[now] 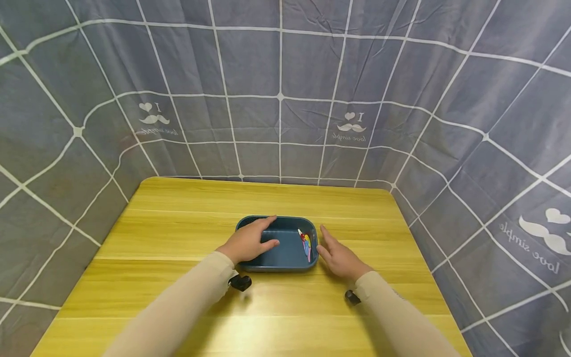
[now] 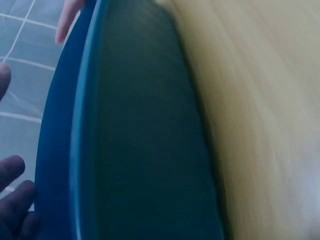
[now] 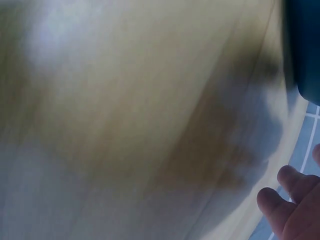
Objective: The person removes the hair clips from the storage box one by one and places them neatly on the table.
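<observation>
While my left hand (image 1: pixel 250 242) spread over the dark-blue oblong plastic tray (image 1: pixel 286 254), my right hand (image 1: pixel 341 259), thumb apart, hovered beside its right end.

Behind the bare left hand (image 1: pixel 247 243), the forearm is covered by a long, smooth cream fabric sleeve (image 1: pixel 174 307), ended at the wrist. Behind the bare right hand (image 1: pixel 342 259), a matching long cream fabric sleeve (image 1: pixel 403 317) is worn; its outer edge, just behind the wrist, is marked in grey, too small to be read. At the left wrist's inner side, a small, black, blocky device (image 1: pixel 240 283) is worn, matched by a second small black device (image 1: pixel 352 297) at the right wrist's inner side.
</observation>
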A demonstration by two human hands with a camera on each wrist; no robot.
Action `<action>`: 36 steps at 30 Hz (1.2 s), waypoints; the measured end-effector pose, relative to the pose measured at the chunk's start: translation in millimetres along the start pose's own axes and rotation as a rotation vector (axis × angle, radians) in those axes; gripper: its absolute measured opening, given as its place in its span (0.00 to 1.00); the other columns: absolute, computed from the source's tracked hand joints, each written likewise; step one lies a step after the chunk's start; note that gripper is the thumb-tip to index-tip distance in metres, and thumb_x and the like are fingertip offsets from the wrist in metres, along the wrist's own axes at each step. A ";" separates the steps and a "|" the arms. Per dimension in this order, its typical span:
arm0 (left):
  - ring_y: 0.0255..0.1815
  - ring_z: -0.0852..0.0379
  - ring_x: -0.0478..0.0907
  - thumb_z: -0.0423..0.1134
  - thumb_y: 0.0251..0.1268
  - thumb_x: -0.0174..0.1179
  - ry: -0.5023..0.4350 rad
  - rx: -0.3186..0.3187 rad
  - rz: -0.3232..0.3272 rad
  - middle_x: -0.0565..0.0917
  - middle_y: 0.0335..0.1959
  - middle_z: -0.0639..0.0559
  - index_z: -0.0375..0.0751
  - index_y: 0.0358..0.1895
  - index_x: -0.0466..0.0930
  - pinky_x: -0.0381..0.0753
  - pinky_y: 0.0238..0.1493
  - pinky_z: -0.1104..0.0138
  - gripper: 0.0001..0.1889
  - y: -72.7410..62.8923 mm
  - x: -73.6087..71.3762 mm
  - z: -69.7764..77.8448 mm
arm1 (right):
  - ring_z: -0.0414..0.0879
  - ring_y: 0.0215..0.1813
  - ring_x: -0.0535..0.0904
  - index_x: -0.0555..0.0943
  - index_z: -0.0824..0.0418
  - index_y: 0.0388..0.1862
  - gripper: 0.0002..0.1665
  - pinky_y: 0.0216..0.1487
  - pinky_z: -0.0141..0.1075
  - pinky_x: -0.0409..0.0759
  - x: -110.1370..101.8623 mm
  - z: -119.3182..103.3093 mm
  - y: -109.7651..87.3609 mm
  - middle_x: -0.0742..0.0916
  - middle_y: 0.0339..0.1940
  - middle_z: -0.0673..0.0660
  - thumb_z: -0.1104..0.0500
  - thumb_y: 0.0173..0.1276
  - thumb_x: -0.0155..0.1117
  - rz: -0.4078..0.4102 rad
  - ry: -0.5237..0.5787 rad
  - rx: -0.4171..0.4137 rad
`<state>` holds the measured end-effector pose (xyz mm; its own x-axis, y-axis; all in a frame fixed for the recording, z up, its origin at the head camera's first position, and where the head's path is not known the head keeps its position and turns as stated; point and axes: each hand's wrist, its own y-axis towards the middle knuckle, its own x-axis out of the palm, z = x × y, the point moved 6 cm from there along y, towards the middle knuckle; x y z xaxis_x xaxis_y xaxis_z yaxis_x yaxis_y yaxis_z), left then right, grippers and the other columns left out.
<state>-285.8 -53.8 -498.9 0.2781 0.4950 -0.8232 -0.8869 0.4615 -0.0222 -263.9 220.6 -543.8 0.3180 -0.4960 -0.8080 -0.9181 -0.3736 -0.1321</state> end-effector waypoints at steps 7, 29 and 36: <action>0.74 0.45 0.75 0.54 0.75 0.65 -0.113 -0.039 -0.067 0.77 0.74 0.45 0.51 0.82 0.64 0.74 0.74 0.47 0.38 22.9 24.7 6.3 | 0.61 0.84 0.62 0.40 0.56 0.90 0.42 0.83 0.56 0.61 7.0 -3.5 -1.1 0.58 0.88 0.60 0.45 0.89 0.42 0.006 0.040 0.015; 0.79 0.45 0.70 0.50 0.72 0.69 -0.188 -0.110 -0.133 0.74 0.77 0.43 0.47 0.80 0.68 0.68 0.79 0.48 0.36 71.4 57.5 2.8 | 0.61 0.79 0.72 0.42 0.56 0.90 0.39 0.79 0.55 0.69 12.4 -11.8 19.0 0.69 0.83 0.63 0.47 0.90 0.39 0.073 0.035 -0.009; 0.79 0.45 0.70 0.48 0.71 0.70 -0.176 -0.103 -0.140 0.75 0.77 0.44 0.48 0.78 0.71 0.69 0.79 0.49 0.35 85.5 66.7 11.9 | 0.63 0.75 0.76 0.42 0.56 0.90 0.38 0.77 0.56 0.72 13.4 -12.2 21.9 0.74 0.80 0.65 0.48 0.90 0.39 0.084 0.022 0.003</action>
<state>-338.7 27.4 -549.0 0.4532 0.5561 -0.6967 -0.8655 0.4616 -0.1945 -276.8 196.1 -550.5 0.2445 -0.5426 -0.8036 -0.9426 -0.3273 -0.0658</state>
